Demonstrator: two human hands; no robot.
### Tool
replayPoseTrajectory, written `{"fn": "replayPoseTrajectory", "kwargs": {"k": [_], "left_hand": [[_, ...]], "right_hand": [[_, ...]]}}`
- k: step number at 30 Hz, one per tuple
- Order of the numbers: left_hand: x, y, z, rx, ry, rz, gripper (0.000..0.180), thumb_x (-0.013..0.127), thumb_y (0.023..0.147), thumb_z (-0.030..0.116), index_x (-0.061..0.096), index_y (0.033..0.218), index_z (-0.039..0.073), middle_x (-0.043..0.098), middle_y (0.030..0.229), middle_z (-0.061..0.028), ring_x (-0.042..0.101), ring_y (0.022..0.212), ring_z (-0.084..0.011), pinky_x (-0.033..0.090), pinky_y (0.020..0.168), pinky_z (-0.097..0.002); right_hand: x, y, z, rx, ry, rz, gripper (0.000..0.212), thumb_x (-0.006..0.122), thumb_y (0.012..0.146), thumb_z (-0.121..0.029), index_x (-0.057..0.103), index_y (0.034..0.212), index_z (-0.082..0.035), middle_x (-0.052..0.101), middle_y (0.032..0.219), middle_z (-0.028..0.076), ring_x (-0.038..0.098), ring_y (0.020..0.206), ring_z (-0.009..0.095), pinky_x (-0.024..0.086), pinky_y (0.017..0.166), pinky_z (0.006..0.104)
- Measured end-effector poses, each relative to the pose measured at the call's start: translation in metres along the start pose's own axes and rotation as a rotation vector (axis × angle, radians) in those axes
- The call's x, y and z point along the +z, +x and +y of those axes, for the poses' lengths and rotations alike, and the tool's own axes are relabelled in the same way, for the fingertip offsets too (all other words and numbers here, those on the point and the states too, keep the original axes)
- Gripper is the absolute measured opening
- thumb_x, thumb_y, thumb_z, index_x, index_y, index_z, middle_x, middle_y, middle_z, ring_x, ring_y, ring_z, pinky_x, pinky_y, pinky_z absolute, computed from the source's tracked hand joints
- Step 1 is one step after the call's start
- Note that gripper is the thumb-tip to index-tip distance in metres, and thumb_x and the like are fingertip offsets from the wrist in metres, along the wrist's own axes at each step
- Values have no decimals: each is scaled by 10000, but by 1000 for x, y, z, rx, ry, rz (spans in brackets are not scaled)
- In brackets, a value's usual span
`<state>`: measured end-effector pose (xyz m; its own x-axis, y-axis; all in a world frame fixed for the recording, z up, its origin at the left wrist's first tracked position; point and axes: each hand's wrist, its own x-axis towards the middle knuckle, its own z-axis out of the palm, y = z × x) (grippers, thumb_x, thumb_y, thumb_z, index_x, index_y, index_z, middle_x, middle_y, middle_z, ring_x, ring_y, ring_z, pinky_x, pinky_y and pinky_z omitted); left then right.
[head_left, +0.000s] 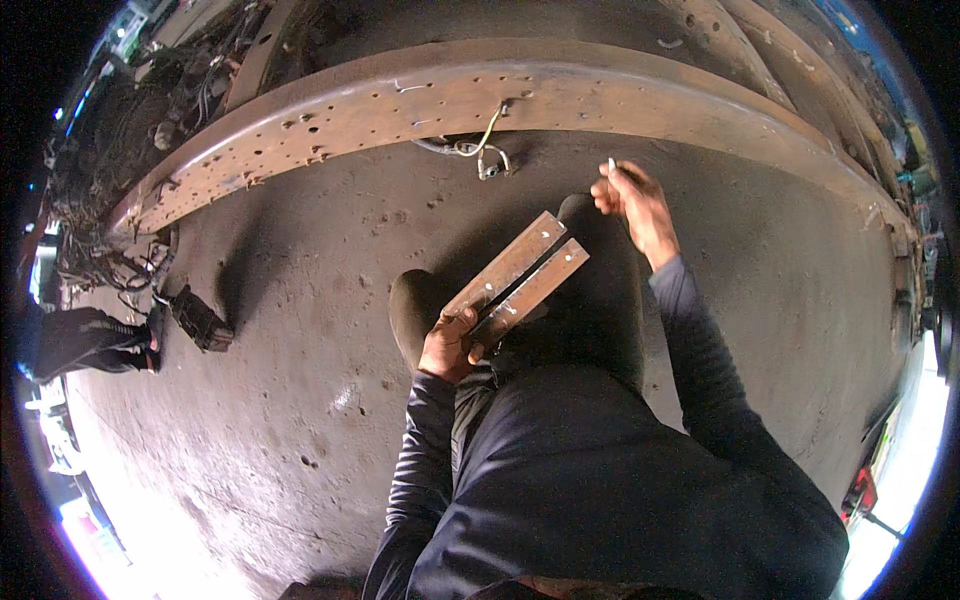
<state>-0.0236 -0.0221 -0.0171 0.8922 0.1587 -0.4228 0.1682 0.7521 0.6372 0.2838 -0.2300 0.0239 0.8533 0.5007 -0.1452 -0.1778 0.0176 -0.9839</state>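
Observation:
My left hand (448, 347) is closed round the near ends of two rusty steel bars, held slanting over my lap with a dark gap between them. The left bar (513, 257) and the right bar (535, 292) carry small white marks near their ends and along their faces. Up and to the right of the bars, apart from them, my right hand (640, 212) is raised. Between its thumb and fingers it pinches a short white stick that looks like chalk (612, 164).
A long rusty steel beam (370, 112) with many holes arches across the far side. A bent pipe fitting (490, 160) hangs from it. Cables and a dark connector box (200, 318) lie at left, close to another person's legs (95, 340). A red tool (862, 492) sits far right.

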Motion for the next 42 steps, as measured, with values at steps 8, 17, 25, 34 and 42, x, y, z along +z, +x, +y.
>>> {"fn": "replayPoseTrajectory", "kwargs": {"k": [8,17,25,34,42], "left_hand": [[0,1,1,-70,16,75,436,605,1003,319,552,1315,20,686,1057,-110,698,754,-179,400,401,-220],[-5,-1,-1,-86,-52,92,423,663,972,295,565,1296,42,640,1100,-86,693,795,-191,457,447,-215],[-4,-1,1,-75,-55,23,513,691,949,311,542,1338,12,652,1147,-107,709,854,-215,495,458,-209],[-13,3,-2,-57,-32,-34,500,646,974,300,542,1354,-8,673,1174,-148,717,828,-224,453,415,-202],[-10,-1,1,-26,-33,-39,432,581,996,240,550,1348,-7,692,1122,-141,700,759,-169,407,378,-206]], "right_hand": [[-10,101,-13,-94,-118,230,293,677,986,-327,678,1069,-47,722,869,66,649,716,115,527,637,267],[-2,144,-9,-123,-199,255,322,635,1016,-327,663,1141,-32,724,890,57,642,731,107,523,638,257],[-1,153,-2,-190,-233,264,313,635,1011,-319,660,1124,-27,725,861,57,651,732,111,521,647,265],[6,157,4,-219,-174,335,311,634,1003,-311,664,1124,-25,722,835,48,649,704,109,515,640,255],[4,157,3,-220,-55,292,248,672,985,-265,677,1074,-33,661,751,7,590,637,83,486,592,239]]}}
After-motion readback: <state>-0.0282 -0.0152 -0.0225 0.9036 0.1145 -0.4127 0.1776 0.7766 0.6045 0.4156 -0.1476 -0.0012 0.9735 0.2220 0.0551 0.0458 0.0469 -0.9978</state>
